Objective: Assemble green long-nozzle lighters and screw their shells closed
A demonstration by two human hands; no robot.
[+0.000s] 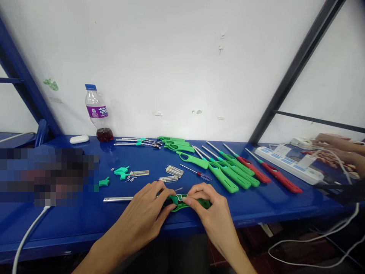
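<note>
Blue worktop, and at its near edge the left hand, fingers pinching, and the right hand, fingers curled, exact grip unclear! Both are on the green lighter, shell open, innards exposed, silver tube leftward. Behind, a bottle: purple label, white 芬 readable, small print not.

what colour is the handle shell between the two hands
The handle shell is green, partly covered by the hands; the head view shows it best.
</note>
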